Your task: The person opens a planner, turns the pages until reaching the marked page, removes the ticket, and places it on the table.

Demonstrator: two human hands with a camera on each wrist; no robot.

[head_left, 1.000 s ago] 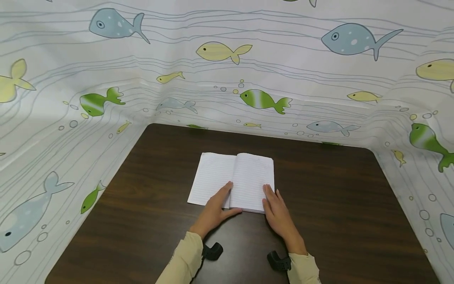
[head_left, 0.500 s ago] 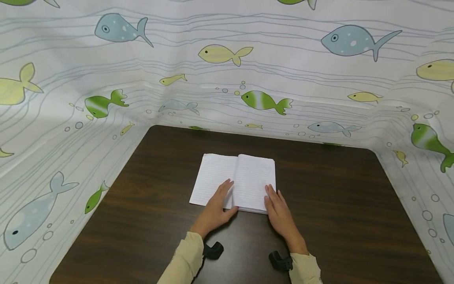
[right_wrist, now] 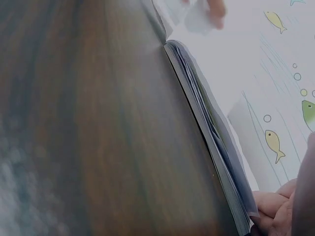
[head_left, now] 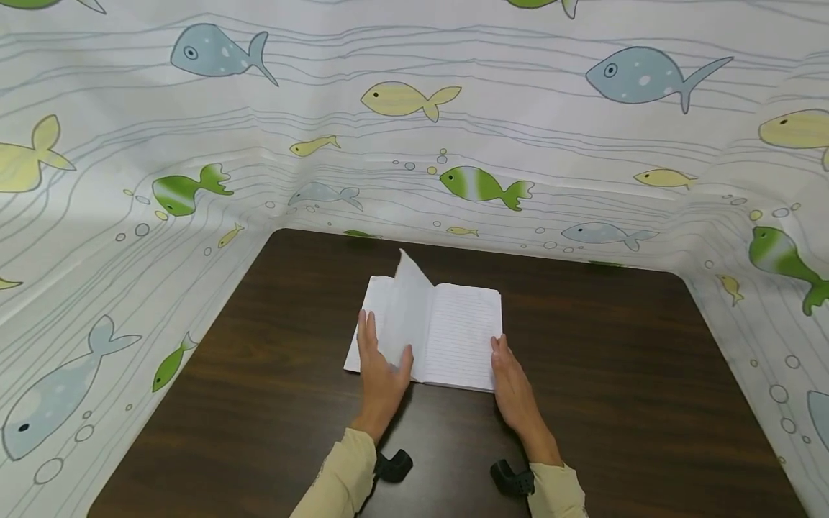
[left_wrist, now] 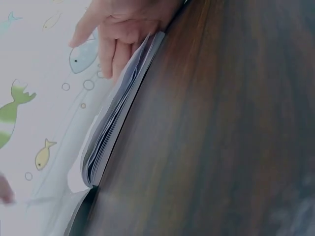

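Note:
An open lined notebook [head_left: 463,338] lies on the dark table, its right-hand stack lying thicker in the wrist views. One page [head_left: 411,306] stands raised over the left half, its top corner pointing up. Against that page is my left hand [head_left: 381,381], fingers straight and thumb spread. In the right wrist view only blurred fingertips of the left hand [right_wrist: 215,14] show near the top. My right hand [head_left: 517,388] rests along the notebook's right edge, fingers extended; the left wrist view shows its palm side [left_wrist: 125,29] beside the page edges.
Dark wood-grain table [head_left: 615,374] surrounds the notebook. A white fish-patterned sheet [head_left: 550,144] rises behind it and at both sides. Black wrist devices [head_left: 393,466] sit below the hands, at the pale sleeves [head_left: 340,471].
My left hand has moved left from the notebook's middle, and a page now stands raised and turned leftward. The right hand has shifted slightly outward to the right edge.

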